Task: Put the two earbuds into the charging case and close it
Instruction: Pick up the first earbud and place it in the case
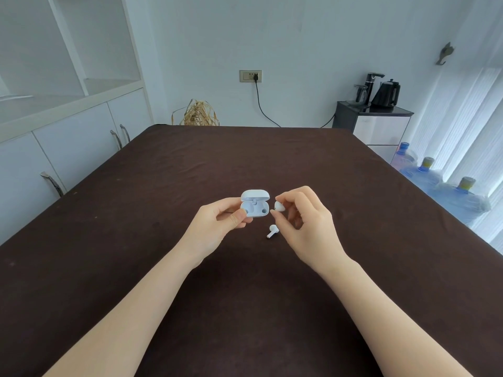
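two earbuds and one case sit in front of me in the head view, all smooth white plastic against a dark brown, slightly fuzzy tablecloth [245,159]. my left hand [215,229] grips the case [255,206] above the table, thumb over its near left corner and fingers behind it. the case is a rounded oblong with its long axis running left to right; its lid is flipped up and tilted away from me, and the open side faces up toward me. both sockets look empty, though my thumb covers part of the left one.

my right hand [304,221] pinches the first earbud [279,206] between thumb and forefinger, just beside the right edge of the case and level with it. only its rounded bulb shows; the stem is hidden behind my fingers, so i cannot tell which way it points.

the second earbud [271,231] lies loose on the cloth below the case, between my hands, touching neither. its stem points toward me and to the left, the bulb away and to the right.
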Demonstrator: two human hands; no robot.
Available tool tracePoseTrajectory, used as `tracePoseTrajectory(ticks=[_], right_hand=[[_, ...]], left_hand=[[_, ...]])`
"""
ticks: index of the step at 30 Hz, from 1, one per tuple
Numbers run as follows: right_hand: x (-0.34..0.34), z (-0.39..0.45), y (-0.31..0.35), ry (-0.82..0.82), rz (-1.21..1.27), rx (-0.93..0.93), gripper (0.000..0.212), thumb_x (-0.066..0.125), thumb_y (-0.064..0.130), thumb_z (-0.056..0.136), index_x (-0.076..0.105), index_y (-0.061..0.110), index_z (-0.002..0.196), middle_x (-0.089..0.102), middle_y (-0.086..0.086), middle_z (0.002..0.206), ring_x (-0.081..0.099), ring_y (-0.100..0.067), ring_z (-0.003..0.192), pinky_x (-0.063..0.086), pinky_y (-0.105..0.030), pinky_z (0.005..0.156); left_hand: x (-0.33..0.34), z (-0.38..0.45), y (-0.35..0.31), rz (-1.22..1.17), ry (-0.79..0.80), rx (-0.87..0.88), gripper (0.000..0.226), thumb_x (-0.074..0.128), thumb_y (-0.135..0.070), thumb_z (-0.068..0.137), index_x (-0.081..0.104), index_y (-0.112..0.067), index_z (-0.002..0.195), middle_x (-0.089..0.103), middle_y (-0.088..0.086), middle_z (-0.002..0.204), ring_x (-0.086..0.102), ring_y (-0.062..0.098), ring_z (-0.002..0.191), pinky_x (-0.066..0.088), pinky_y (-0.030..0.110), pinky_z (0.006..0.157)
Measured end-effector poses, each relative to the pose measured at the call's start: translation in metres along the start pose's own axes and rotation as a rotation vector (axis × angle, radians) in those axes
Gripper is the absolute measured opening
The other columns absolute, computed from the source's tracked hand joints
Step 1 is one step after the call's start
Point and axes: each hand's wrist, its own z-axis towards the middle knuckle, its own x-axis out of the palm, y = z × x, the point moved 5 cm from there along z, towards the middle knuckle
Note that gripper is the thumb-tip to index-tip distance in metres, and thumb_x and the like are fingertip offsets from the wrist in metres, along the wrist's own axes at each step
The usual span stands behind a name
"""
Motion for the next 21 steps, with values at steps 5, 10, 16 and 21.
tracePoseTrajectory(ticks=[5,10,16,21], right_hand=[[0.0023,-0.0015,0.0041,0.024,-0.029,-0.043,0.016,0.069,0.0,0.081,0.062,0.006,0.094,0.057,-0.005,0.095,0.047,-0.009,0.064,0.04,-0.009,0.06],[0.001,-0.0008,0.0061,0.0,0.018,-0.016,0.016,0.07,0.002,0.081,0.063,0.007,0.094,0.057,-0.003,0.093,0.049,-0.011,0.066,0.039,-0.006,0.06],[0.0046,-0.0018,0.0026,-0.008,0.12,0.108,0.018,0.072,0.011,0.082,0.067,0.013,0.099,0.059,-0.001,0.087,0.052,-0.02,0.066,0.04,-0.012,0.058],[0.0098,-0.0034,0.002,0.016,0.142,0.123,0.018,0.073,0.012,0.082,0.067,0.011,0.098,0.06,0.002,0.086,0.054,-0.02,0.067,0.04,-0.012,0.058]], left_hand=[[0.0003,0.0002,0.0009,0.006,-0.001,-0.006,0.026,0.054,-0.015,0.096,0.065,-0.02,0.119,0.072,-0.006,0.106,0.071,0.008,0.096,0.056,0.019,0.082],[-0.0007,0.0009,0.0016,0.012,-0.002,-0.009,0.026,0.054,-0.015,0.096,0.065,-0.019,0.119,0.072,-0.003,0.108,0.071,0.01,0.098,0.056,0.021,0.083],[-0.0003,0.001,0.0015,0.027,0.011,-0.003,0.03,0.055,-0.017,0.096,0.064,-0.017,0.124,0.072,-0.003,0.112,0.07,0.01,0.101,0.056,0.022,0.086],[0.0007,0.0006,0.0001,0.014,0.022,0.001,0.028,0.057,-0.018,0.094,0.065,-0.018,0.122,0.072,-0.004,0.111,0.07,0.009,0.1,0.055,0.017,0.08]])
